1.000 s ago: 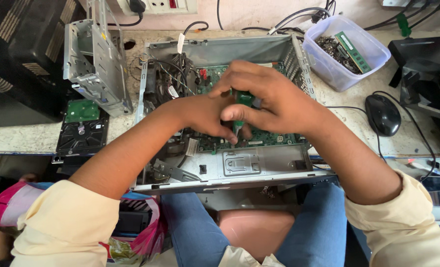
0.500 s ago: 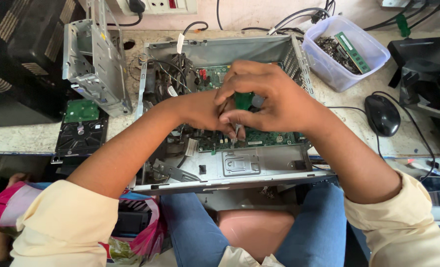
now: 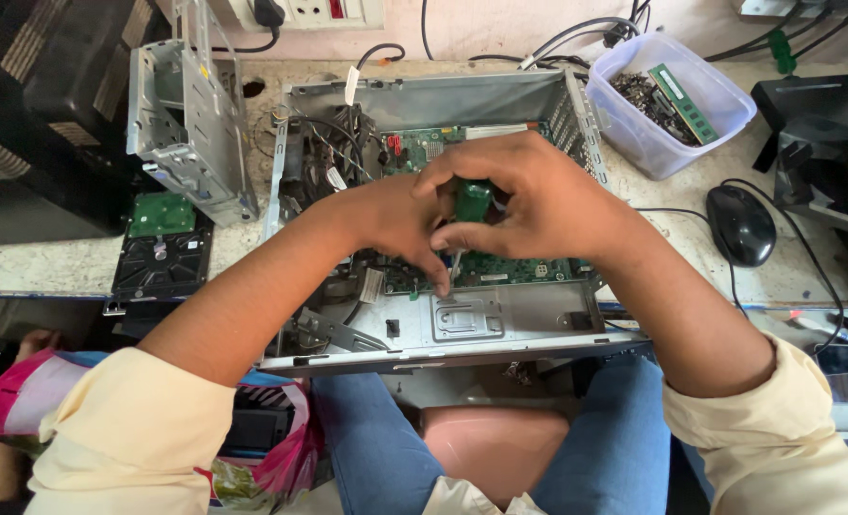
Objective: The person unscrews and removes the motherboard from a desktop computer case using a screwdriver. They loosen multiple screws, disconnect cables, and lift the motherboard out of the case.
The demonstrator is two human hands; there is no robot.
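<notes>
An open grey computer case (image 3: 424,95) lies flat on the workbench in front of me, with a green motherboard (image 3: 514,269) inside. My right hand (image 3: 548,195) is closed around the green handle of a screwdriver (image 3: 471,200), whose thin shaft points down toward the board's near edge. My left hand (image 3: 390,224) sits beside it, with fingers reaching down to the shaft's tip near the case's metal floor. Both hands hide much of the board's middle. Black cables are bundled in the case's left part.
A metal drive cage (image 3: 185,114) stands left of the case, with a bare hard drive (image 3: 162,253) in front of it. A plastic tub (image 3: 672,105) of memory sticks and small parts sits at the back right. A black mouse (image 3: 740,224) lies to the right.
Both hands stay over the motherboard. The right hand's fingers have shifted slightly on the screwdriver handle, and the left fingers have slid lower along the shaft.
</notes>
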